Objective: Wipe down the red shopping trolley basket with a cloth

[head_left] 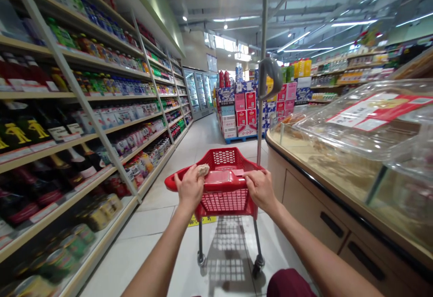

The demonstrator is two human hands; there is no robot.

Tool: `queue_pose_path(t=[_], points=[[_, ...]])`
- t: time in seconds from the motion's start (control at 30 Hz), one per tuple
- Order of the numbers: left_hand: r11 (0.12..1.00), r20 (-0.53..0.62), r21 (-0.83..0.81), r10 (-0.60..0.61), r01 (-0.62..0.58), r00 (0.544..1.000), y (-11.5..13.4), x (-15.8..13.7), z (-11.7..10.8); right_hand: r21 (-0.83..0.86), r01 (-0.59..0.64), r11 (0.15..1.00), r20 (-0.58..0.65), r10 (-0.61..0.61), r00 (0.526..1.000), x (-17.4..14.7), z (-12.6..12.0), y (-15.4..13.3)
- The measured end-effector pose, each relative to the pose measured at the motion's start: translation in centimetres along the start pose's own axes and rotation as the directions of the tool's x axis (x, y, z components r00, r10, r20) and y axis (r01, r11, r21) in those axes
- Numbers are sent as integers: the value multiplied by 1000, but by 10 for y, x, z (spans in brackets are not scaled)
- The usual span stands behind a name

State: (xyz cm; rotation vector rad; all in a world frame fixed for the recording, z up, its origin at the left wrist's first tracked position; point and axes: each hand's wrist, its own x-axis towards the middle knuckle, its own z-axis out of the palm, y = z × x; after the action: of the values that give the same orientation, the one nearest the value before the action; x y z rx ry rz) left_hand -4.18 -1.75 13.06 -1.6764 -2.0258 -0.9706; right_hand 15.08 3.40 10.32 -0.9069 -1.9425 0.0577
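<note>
A red plastic shopping cart stands directly before me, its mesh basket on metal legs with casters. My left hand is closed over the left part of the cart's handle. A crumpled beige-white wad shows by its fingers; I cannot tell whether it is held or lies on the handle. Around the right part of the handle, my right hand is closed. A small pinkish flat piece lies next to its fingertips. A grey pole with a dark hook-like fitting rises at the cart's right.
Shelves of bottles and packs line the left side. On the right runs a curved counter with clear plastic food boxes. Ahead stand stacked cartons on a blue pallet, with glass-door refrigerators behind. Tiled floor lies between.
</note>
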Motion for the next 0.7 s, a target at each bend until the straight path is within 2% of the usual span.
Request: queue_pose_path(t=[0.07,0.13,0.2,0.27,0.33,0.4,0.47,0.53,0.6,0.63,0.7], points=[[995,31,-8,99,-99,995,13,-4,3,-25,-3,1000,-20,3,1000,-1,4,-2],[968,69,-41,249,-247,966,31,-10,8,-42,21,999,-22,-22,1000,-2,7,-3],[945,76,-63,324,-320,943,36,-12,10,-47,52,998,-12,-53,999,-3,8,-4],[958,40,-45,283,-282,958,23,-10,7,-46,57,997,-11,-57,998,-4,8,-4],[989,-33,-2,147,-147,989,1,-5,3,-38,37,999,-31,-38,999,-4,8,-4],[998,-84,22,67,-65,994,-10,-4,1,-33,13,999,-62,-15,998,-4,9,-5],[988,-68,7,155,-155,986,-1,-8,4,-39,1,999,-79,-5,997,-5,11,-6],[948,-37,-33,315,-316,948,20,-15,10,-51,20,998,-74,-23,997,-5,11,-6],[914,-40,-54,400,-402,916,31,-20,14,-58,53,997,-55,-56,997,-6,10,-5],[911,-46,-51,408,-410,912,29,-21,14,-60,64,996,-44,-67,997,-6,10,-4],[940,-81,-20,338,-341,938,8,-20,10,-59,65,996,-34,-67,997,-7,8,-3]])
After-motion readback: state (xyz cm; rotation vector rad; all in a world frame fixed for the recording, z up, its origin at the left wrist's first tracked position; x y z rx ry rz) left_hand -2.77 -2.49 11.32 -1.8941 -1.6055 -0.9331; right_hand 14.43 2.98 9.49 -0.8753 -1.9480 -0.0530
